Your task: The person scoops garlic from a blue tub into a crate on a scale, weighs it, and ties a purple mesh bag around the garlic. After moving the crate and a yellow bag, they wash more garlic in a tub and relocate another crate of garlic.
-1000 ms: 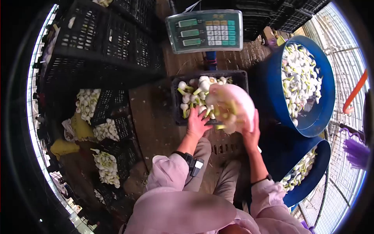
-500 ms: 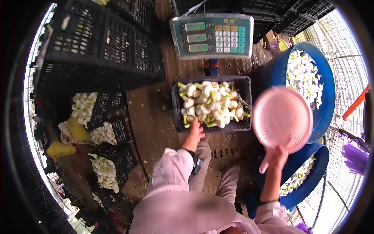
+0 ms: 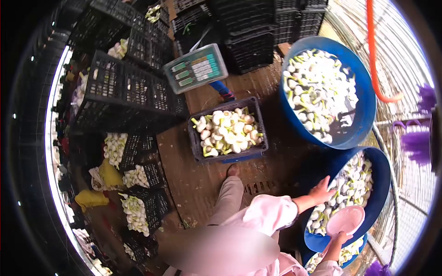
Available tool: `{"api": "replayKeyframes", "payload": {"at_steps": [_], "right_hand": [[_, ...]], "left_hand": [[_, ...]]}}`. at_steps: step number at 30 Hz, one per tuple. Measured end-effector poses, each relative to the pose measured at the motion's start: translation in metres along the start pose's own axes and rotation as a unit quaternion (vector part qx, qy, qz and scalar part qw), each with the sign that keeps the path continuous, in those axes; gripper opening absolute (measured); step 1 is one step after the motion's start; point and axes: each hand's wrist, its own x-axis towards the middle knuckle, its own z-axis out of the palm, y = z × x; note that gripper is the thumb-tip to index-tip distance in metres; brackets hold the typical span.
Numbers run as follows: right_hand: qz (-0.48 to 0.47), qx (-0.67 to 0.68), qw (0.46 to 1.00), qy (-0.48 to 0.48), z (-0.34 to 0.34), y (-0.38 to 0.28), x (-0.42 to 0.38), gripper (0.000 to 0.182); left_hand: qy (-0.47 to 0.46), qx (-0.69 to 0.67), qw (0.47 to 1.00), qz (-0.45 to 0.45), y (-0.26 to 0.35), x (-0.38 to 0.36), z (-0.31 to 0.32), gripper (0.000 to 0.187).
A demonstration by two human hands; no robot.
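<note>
My right hand is closed round the handle of a pink plastic strainer, whose bowl hangs over the near side of a blue tub full of garlic bulbs. My left hand is at the left rim of that tub, fingers apart, and I see nothing held in it. On the scale behind it stands a black crate heaped with white garlic bulbs with green stems. The scale's display panel rises beyond the crate.
A larger blue tub with garlic in water stands farther back. Black crates are stacked at the back, with more crates at the left. Yellow sacks lie among garlic crates. An orange hose hangs at the right.
The view has turned right. My left hand has left the crate for the tub's rim. My right hand has carried the strainer from beside the crate to over the nearer tub.
</note>
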Motion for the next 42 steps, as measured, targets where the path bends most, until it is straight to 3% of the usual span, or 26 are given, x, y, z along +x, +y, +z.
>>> {"api": "replayKeyframes", "payload": {"at_steps": [3, 4, 5, 6, 8, 9, 11, 13, 16, 22, 26, 27, 31, 32, 34, 38, 40, 42], "right_hand": [[0.163, 0.058, 0.984, -0.045, 0.003, -0.015, 0.017, 0.057], [0.112, 0.007, 0.992, -0.054, 0.021, 0.021, 0.038, 0.055], [0.06, -0.044, 0.996, -0.057, 0.039, 0.056, 0.058, 0.058], [0.047, -0.135, 0.989, -0.043, 0.048, 0.064, 0.067, 0.074], [0.085, -0.194, 0.974, -0.083, 0.068, 0.063, 0.074, 0.082], [0.061, -0.139, 0.985, -0.081, 0.091, 0.091, 0.087, 0.083], [0.055, -0.005, 0.99, -0.127, 0.107, 0.075, 0.082, 0.082], [0.012, 0.143, 0.969, -0.202, 0.139, 0.093, 0.091, 0.077], [0.274, 0.257, 0.871, -0.316, 0.143, 0.029, 0.078, 0.068], [0.412, 0.406, 0.677, -0.455, 0.173, 0.078, 0.092, 0.046], [0.434, 0.384, 0.679, -0.451, 0.136, 0.091, 0.08, 0.04], [0.4, 0.388, 0.701, -0.444, 0.111, 0.067, 0.073, 0.038], [0.395, 0.411, 0.679, -0.462, 0.059, 0.052, 0.063, 0.036], [0.348, 0.435, 0.686, -0.468, 0.052, 0.065, 0.062, 0.034], [0.322, 0.404, 0.745, -0.422, 0.017, 0.044, 0.052, 0.031], [0.272, 0.373, 0.813, -0.355, -0.031, 0.025, 0.028, 0.005], [0.231, 0.365, 0.831, -0.351, -0.053, -0.005, 0.002, 0.013], [0.212, 0.31, 0.858, -0.351, -0.063, -0.019, -0.019, 0.032]], "left_hand": [[0.109, 0.244, 0.963, -0.037, 0.02, 0.029, 0.063, 0.074], [0.147, 0.316, 0.935, -0.059, 0.027, 0.034, 0.077, 0.075], [0.229, 0.357, 0.905, -0.02, 0.019, 0.041, 0.084, 0.075], [0.266, 0.373, 0.889, 0.011, 0.019, 0.041, 0.085, 0.074], [0.228, 0.436, 0.862, 0.12, -0.008, 0.046, 0.082, 0.069], [0.234, 0.432, 0.856, 0.162, -0.008, 0.042, 0.082, 0.067], [0.245, 0.468, 0.831, 0.177, -0.01, 0.044, 0.088, 0.065], [0.237, 0.467, 0.835, 0.169, -0.01, 0.043, 0.093, 0.065], [0.23, 0.477, 0.835, 0.146, -0.013, 0.045, 0.094, 0.064], [0.23, 0.502, 0.823, 0.136, -0.014, 0.047, 0.092, 0.064], [0.236, 0.493, 0.824, 0.151, -0.018, 0.045, 0.088, 0.062], [0.239, 0.487, 0.827, 0.151, -0.016, 0.045, 0.089, 0.061], [0.243, 0.475, 0.835, 0.133, -0.01, 0.043, 0.089, 0.06], [0.245, 0.474, 0.833, 0.144, -0.008, 0.043, 0.089, 0.06], [0.242, 0.458, 0.842, 0.148, -0.007, 0.041, 0.089, 0.06], [0.234, 0.424, 0.86, 0.163, -0.01, 0.039, 0.082, 0.061], [0.232, 0.381, 0.869, 0.214, -0.016, 0.038, 0.072, 0.066], [0.137, 0.271, 0.928, 0.217, -0.025, 0.026, 0.043, 0.07]]}}
